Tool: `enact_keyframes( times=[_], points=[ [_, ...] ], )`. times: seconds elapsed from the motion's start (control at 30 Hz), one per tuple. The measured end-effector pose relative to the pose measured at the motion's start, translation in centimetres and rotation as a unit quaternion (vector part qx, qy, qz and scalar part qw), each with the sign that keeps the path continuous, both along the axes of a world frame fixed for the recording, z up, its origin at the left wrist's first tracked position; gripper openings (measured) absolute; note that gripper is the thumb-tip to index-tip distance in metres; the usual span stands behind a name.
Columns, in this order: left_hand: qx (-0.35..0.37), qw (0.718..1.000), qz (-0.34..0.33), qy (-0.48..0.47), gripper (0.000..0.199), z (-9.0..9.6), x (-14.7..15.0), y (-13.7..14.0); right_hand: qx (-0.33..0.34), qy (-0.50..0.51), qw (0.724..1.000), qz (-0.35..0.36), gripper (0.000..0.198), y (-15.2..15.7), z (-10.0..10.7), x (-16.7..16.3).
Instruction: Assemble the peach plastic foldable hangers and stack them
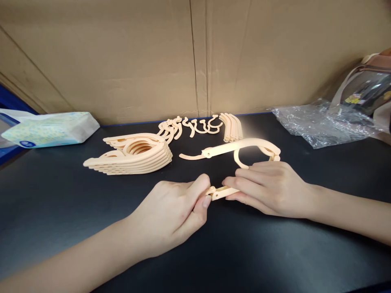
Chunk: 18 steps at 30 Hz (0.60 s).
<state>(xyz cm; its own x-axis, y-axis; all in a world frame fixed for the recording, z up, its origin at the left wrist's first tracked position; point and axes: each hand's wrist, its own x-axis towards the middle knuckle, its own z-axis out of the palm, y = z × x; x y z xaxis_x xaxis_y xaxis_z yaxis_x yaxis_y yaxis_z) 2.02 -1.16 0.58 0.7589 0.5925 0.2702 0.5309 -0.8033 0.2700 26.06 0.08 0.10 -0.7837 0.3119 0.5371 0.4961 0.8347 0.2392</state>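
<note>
A cream plastic folding clothes hanger [244, 147] is held over the black table, its long curved arm pointing left. A thin curved end piece [191, 156] sticks out from the tip of that arm. My right hand [269, 189] is closed around the hanger's nearer arm [225, 192], with the fingers wrapped over it. My left hand [180, 207] is closed, thumb and forefinger pinching a small cream end piece [210, 190] at the tip of the nearer arm. Most of that piece is hidden inside the fingers.
A stack of cream hanger bodies [146, 158] lies at left. Behind are several loose curved hooks [201, 126] and a row of curved strips [232, 127]. A tissue pack [55, 130] is far left; clear plastic wrap [320, 124] and a transparent bag [369, 87] lie right. Cardboard [137, 61] stands behind.
</note>
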Motion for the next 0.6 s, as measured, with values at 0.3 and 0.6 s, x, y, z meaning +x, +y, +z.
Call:
enact_keyframes(
  times=[0.3,0.6],
  points=[
    [0.143,0.985,0.007,0.100,0.031,0.01,0.41,0.11,0.010,-0.008,1.000,0.010,0.035,-0.09,0.28,-0.39],
    [0.200,0.969,0.010,0.147,0.037,0.37,0.45,-0.09,-0.008,-0.026,1.000,0.008,0.036,-0.07,0.00,-0.20]
  ],
)
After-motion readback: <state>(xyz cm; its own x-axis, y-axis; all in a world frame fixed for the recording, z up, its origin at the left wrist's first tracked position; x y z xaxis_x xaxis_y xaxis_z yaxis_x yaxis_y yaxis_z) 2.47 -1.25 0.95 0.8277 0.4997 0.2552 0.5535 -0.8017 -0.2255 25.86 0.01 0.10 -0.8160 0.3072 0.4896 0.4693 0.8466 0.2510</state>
